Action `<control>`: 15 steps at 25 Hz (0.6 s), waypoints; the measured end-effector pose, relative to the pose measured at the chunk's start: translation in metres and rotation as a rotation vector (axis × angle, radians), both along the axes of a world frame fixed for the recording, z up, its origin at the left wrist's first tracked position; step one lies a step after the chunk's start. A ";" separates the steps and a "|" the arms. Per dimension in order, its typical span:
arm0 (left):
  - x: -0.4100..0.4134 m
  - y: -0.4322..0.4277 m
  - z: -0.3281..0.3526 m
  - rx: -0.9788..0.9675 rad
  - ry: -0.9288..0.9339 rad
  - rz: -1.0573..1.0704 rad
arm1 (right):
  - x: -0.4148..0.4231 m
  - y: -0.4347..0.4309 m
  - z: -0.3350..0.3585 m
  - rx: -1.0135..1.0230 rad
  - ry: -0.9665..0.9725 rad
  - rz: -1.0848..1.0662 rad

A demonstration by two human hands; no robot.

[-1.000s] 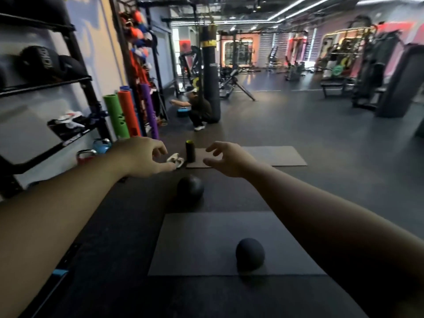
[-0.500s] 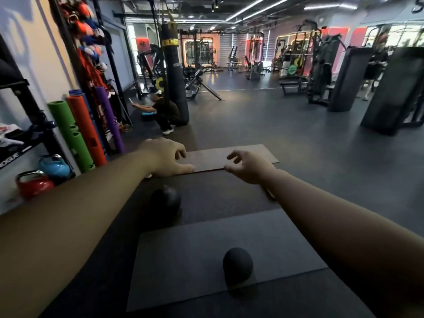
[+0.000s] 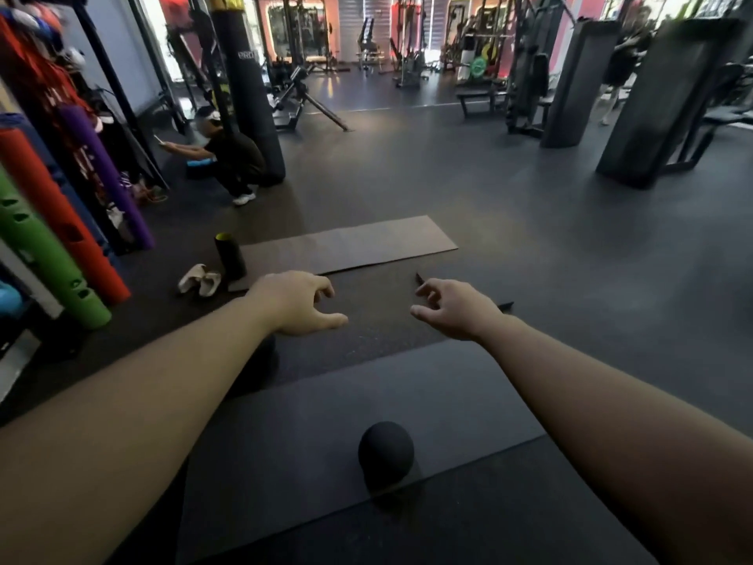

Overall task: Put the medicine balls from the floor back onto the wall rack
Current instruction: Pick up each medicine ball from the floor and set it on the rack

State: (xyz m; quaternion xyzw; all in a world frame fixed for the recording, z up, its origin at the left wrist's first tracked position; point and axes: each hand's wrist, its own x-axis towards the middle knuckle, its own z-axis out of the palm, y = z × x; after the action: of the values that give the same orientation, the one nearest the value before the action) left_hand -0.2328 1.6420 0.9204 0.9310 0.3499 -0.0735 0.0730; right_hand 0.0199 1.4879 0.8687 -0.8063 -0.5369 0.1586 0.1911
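A black medicine ball (image 3: 386,453) lies on the near grey mat (image 3: 285,442), below and between my outstretched arms. A second black ball (image 3: 272,352) is almost wholly hidden under my left wrist; only a dark edge shows. My left hand (image 3: 295,303) hovers above that ball with its fingers loosely curled and apart, holding nothing. My right hand (image 3: 452,309) is held out level with the left one, fingers spread, also empty. The wall rack is out of view to the left.
Green (image 3: 45,254), orange (image 3: 61,214) and purple (image 3: 106,177) foam rollers lean at the left wall. A black roller (image 3: 230,256) and white shoes (image 3: 199,279) lie by the far mat (image 3: 346,246). A person (image 3: 228,157) crouches beside a punching bag (image 3: 248,87). Gym machines stand behind.
The view has swung right and down, so the wall rack and kettlebells have left the frame. My left hand now covers the far ball. Both hands stay empty.
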 end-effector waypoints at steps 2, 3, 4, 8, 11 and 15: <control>0.038 0.016 -0.029 -0.030 0.043 0.038 | 0.041 0.019 -0.033 -0.031 0.035 0.029; 0.056 0.023 -0.045 -0.064 0.056 0.068 | 0.061 0.029 -0.050 -0.062 0.052 0.050; 0.075 0.030 -0.063 -0.097 0.067 0.103 | 0.081 0.040 -0.069 -0.100 0.070 0.070; 0.129 0.053 -0.150 -0.204 0.116 0.197 | 0.137 0.072 -0.150 -0.288 0.118 0.117; 0.152 0.067 -0.232 -0.318 0.156 0.231 | 0.159 0.096 -0.229 -0.445 0.140 0.169; 0.162 0.091 -0.336 -0.413 0.175 0.239 | 0.169 0.124 -0.328 -0.560 0.174 0.198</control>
State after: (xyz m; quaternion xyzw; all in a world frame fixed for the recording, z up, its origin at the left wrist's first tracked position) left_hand -0.0706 1.7332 0.5842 0.8385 0.4400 -0.2147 0.2391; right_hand 0.1893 1.6120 0.5404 -0.7546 -0.5299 0.3869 -0.0096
